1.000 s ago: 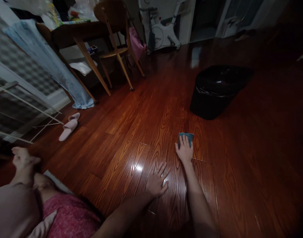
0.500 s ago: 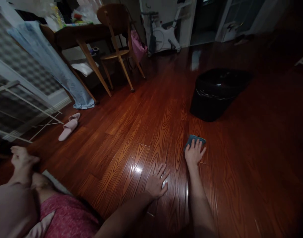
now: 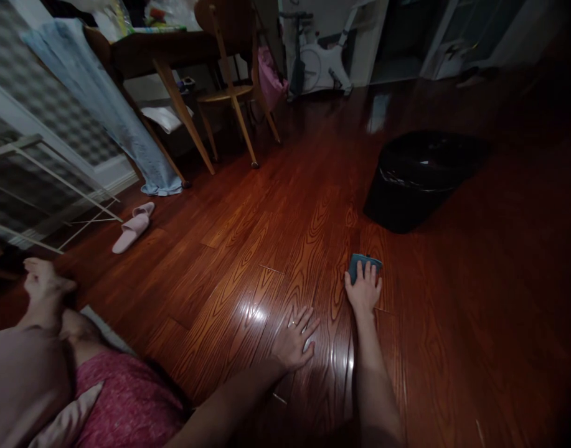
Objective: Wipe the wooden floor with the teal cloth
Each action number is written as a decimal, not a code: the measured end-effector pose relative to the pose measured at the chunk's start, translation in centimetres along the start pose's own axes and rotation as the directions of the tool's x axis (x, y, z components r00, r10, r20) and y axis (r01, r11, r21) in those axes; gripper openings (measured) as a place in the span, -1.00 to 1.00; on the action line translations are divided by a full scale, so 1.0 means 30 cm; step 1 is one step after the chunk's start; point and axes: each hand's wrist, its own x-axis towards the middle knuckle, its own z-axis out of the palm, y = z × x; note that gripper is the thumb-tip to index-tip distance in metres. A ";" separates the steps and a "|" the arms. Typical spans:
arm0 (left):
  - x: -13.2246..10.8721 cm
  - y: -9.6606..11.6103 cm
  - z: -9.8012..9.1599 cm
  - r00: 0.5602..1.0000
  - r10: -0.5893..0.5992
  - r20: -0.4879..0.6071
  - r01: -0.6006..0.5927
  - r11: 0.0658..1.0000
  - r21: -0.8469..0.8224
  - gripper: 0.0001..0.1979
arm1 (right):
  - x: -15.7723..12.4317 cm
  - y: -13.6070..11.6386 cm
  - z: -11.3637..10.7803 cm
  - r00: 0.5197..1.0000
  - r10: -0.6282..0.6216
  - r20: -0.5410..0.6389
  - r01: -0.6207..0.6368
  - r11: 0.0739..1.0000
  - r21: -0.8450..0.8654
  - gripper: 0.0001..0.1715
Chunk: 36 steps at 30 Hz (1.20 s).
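My right hand presses flat on a small blue cloth lying on the glossy wooden floor, with the fingers stretched over it. My left hand rests open on the floor a little nearer to me, fingers spread and a ring showing on one of them. I am down on the floor; my bent leg and bare foot lie at the lower left.
A black bin stands just beyond the cloth. At the back left are a wooden table and chair, a hanging blue cloth, a white rack and pink slippers. An exercise bike stands far back.
My right hand slid the blue cloth to the right across the floor, then drew back slightly left. My left hand has stayed planted on the floor.
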 end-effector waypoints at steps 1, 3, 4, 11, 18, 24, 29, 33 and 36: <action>0.000 -0.001 0.003 1.000 -0.001 -0.006 0.001 1.000 -0.001 -0.28 | -0.003 -0.006 0.003 1.000 -0.005 0.012 0.005 1.000 -0.006 -0.20; 0.000 -0.003 0.010 1.000 -0.006 -0.018 0.006 1.000 -0.002 -0.25 | -0.020 -0.050 0.013 0.999 -0.044 0.026 0.044 0.999 0.004 -0.17; 0.001 -0.005 0.014 1.000 -0.010 -0.027 0.010 1.000 -0.001 -0.24 | -0.033 -0.083 0.019 0.996 -0.079 0.029 0.079 0.997 0.018 -0.16; 0.016 -0.021 0.025 0.995 -0.070 -0.075 0.072 0.997 0.015 -0.23 | -0.095 -0.266 0.027 0.924 -0.380 0.044 0.374 0.920 0.115 -0.31; 0.018 -0.018 0.026 0.993 -0.094 -0.068 0.095 0.995 0.006 -0.22 | -0.008 0.008 -0.010 0.986 0.114 -0.121 -0.107 0.993 0.058 -0.28; 0.018 -0.015 0.020 0.992 -0.102 -0.074 0.103 0.995 -0.001 -0.25 | -0.025 -0.034 -0.008 0.980 0.150 -0.134 -0.143 0.988 0.059 -0.26; 0.018 -0.015 0.013 0.994 -0.100 -0.054 0.100 0.995 0.006 -0.26 | -0.110 -0.284 0.002 0.976 -0.213 0.044 0.209 0.974 0.081 -0.32; 0.020 -0.018 0.015 0.994 -0.095 -0.057 0.095 0.996 -0.003 -0.26 | -0.120 -0.311 0.008 0.931 -0.357 0.078 0.345 0.929 0.133 -0.34; 0.020 -0.018 0.017 0.993 -0.100 -0.058 0.100 0.995 0.002 -0.27 | -0.080 -0.215 0.013 0.973 -0.228 0.042 0.222 0.968 0.115 -0.34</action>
